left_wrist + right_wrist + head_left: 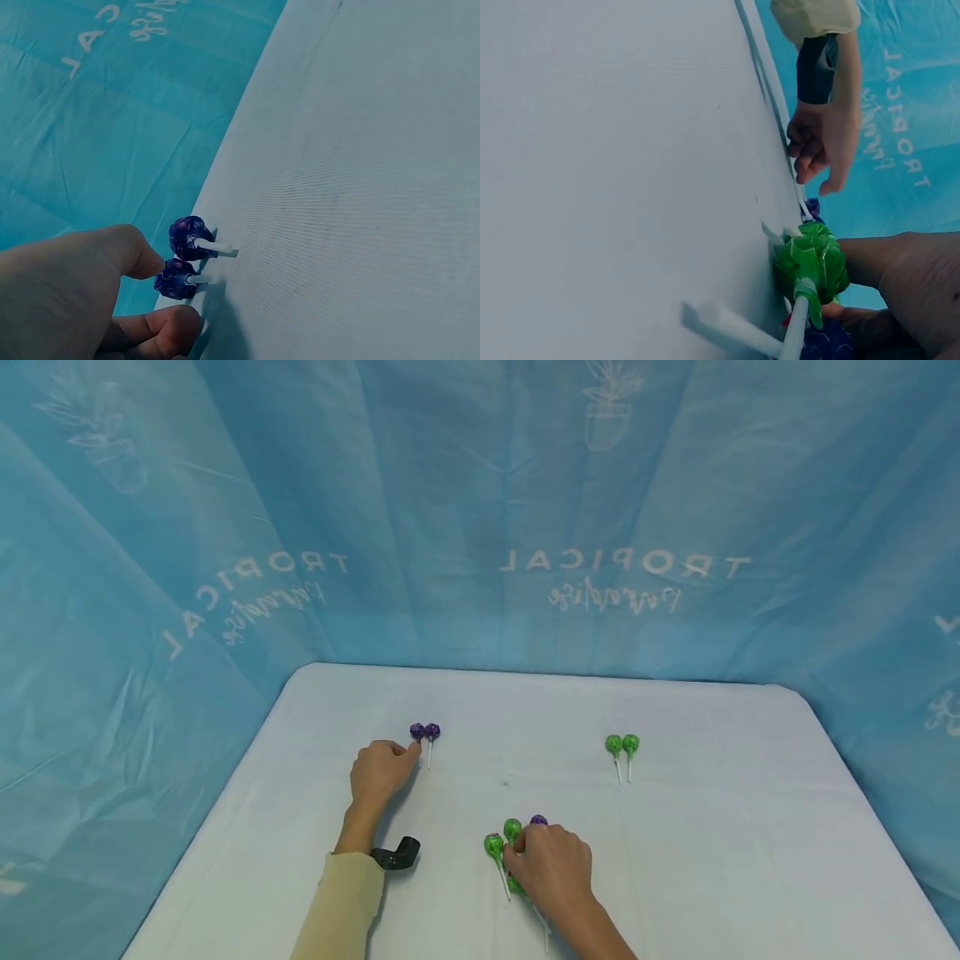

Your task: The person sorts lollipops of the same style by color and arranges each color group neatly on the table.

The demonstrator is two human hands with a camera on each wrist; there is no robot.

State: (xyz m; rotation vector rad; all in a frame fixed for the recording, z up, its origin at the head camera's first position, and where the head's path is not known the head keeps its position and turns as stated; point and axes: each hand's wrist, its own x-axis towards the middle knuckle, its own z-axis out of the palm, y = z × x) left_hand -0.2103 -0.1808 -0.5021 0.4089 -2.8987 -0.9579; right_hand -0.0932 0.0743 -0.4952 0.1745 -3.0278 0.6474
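My left hand (pixel 384 770) is at two purple lollipops (pixel 432 732) lying side by side on the white table. In the left wrist view its thumb is right at the head of the nearer purple lollipop (pixel 175 279), and the fingers sit apart below it. My right hand (pixel 553 864) is over a small group of lollipops, with a green lollipop (pixel 493 845) beside its fingertips and a purple lollipop (pixel 538 819) beyond the knuckles. In the right wrist view a green lollipop (pixel 814 266) hides those fingertips, so I cannot tell whether they pinch anything.
Two green lollipops (pixel 622 744) lie side by side farther right on the white-covered table (pixel 720 827). A black band with a camera (pixel 397 854) is on the left wrist. Blue printed curtains (pixel 450 485) hang behind and beside the table.
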